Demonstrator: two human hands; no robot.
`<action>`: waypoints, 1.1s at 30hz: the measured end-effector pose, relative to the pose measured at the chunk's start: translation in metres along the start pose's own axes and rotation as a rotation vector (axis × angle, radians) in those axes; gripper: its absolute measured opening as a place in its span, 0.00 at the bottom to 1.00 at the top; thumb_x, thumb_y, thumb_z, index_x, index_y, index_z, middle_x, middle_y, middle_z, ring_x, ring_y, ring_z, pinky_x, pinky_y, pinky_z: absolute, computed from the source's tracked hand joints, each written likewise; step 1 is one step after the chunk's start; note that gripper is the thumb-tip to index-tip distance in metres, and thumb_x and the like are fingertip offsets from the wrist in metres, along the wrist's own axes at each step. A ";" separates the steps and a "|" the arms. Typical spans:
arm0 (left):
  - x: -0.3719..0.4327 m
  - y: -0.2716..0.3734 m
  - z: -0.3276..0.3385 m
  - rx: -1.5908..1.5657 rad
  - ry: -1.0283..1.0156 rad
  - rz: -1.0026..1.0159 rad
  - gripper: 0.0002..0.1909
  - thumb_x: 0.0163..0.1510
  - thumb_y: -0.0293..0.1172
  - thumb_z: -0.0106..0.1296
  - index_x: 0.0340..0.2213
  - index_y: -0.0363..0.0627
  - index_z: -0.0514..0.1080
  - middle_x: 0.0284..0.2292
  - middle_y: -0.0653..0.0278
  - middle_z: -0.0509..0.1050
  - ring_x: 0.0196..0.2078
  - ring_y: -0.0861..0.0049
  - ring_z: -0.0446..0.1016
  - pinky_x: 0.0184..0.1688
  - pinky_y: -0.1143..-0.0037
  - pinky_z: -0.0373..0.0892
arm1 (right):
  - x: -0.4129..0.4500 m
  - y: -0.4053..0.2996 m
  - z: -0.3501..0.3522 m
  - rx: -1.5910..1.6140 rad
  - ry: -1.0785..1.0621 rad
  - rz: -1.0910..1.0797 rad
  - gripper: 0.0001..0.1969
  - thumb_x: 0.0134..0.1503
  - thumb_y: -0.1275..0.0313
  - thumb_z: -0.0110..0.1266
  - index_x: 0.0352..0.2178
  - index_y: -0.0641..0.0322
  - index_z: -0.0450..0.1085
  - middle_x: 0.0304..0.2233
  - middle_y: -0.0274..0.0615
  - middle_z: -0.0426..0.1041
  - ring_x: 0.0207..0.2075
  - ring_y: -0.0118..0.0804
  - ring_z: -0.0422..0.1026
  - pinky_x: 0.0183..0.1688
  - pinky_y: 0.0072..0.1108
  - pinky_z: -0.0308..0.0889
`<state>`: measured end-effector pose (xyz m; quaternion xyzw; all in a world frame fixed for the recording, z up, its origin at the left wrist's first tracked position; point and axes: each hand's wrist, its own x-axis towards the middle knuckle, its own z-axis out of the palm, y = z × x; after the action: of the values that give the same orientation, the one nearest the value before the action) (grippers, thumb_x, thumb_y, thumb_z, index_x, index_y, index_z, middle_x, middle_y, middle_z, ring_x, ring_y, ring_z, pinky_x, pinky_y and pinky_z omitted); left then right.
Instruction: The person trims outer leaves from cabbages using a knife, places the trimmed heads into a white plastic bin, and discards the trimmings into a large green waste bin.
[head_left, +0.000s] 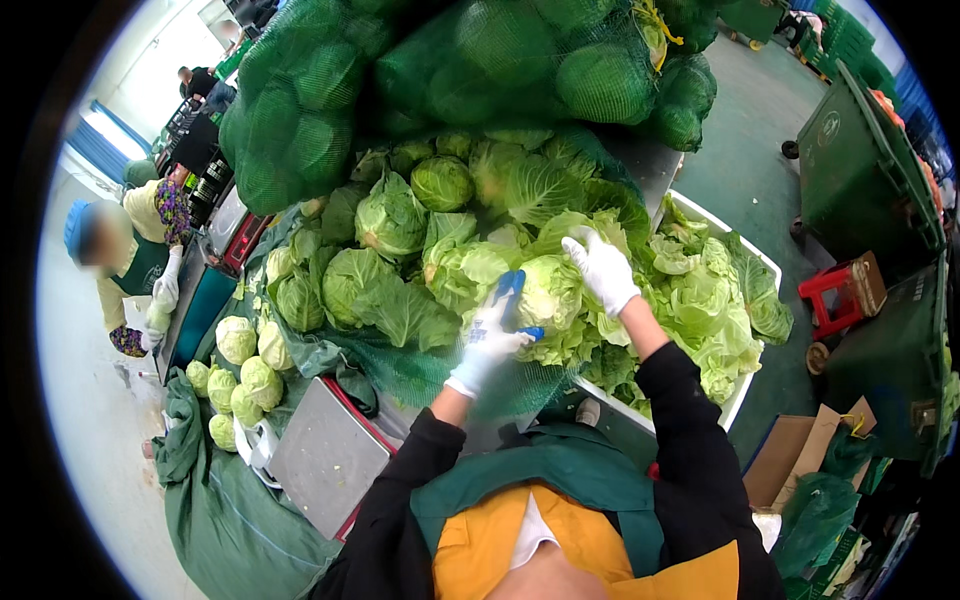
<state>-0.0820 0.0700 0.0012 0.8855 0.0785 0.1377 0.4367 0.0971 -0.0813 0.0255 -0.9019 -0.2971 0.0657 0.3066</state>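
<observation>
My left hand, in a white glove with blue-coated fingers, steadies a pale, partly bared cabbage head. Its fingers lie along the head's left side, with the thumb below. On the opposite side is my right hand, in a white glove, fingers bent beside the head's upper right; whether they grip a leaf is hidden. Loose outer leaves hang beneath the head. More cabbages with dark outer leaves lie beyond my hands on green netting.
Full green mesh sacks rise at the back. A white crate of stripped leaves stands at right, near wheeled green bins. At left are bared cabbages, a scale with a metal plate and a co-worker.
</observation>
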 end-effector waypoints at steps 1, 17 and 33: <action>0.002 -0.002 0.000 -0.020 -0.002 -0.029 0.50 0.33 0.31 0.65 0.59 0.49 0.55 0.58 0.47 0.59 0.60 0.55 0.58 0.60 0.70 0.57 | -0.013 -0.015 -0.005 0.088 0.006 -0.088 0.29 0.60 0.47 0.39 0.52 0.59 0.59 0.26 0.57 0.74 0.30 0.55 0.74 0.33 0.39 0.68; 0.015 -0.003 0.000 0.067 -0.045 -0.173 0.48 0.34 0.37 0.63 0.56 0.34 0.56 0.56 0.44 0.60 0.59 0.55 0.60 0.60 0.71 0.57 | -0.040 -0.025 0.012 -0.237 -0.060 -0.202 0.31 0.58 0.50 0.43 0.59 0.51 0.53 0.17 0.51 0.70 0.22 0.51 0.72 0.25 0.35 0.66; 0.014 0.028 0.001 0.158 0.030 -0.108 0.51 0.37 0.45 0.64 0.60 0.49 0.53 0.59 0.45 0.56 0.61 0.53 0.56 0.61 0.66 0.54 | -0.001 -0.017 0.001 -0.128 -0.241 0.024 0.43 0.41 0.38 0.55 0.42 0.72 0.67 0.33 0.59 0.75 0.37 0.53 0.75 0.40 0.33 0.69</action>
<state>-0.0681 0.0560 0.0258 0.9096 0.1436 0.1206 0.3709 0.0880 -0.0704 0.0342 -0.9088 -0.3245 0.1580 0.2095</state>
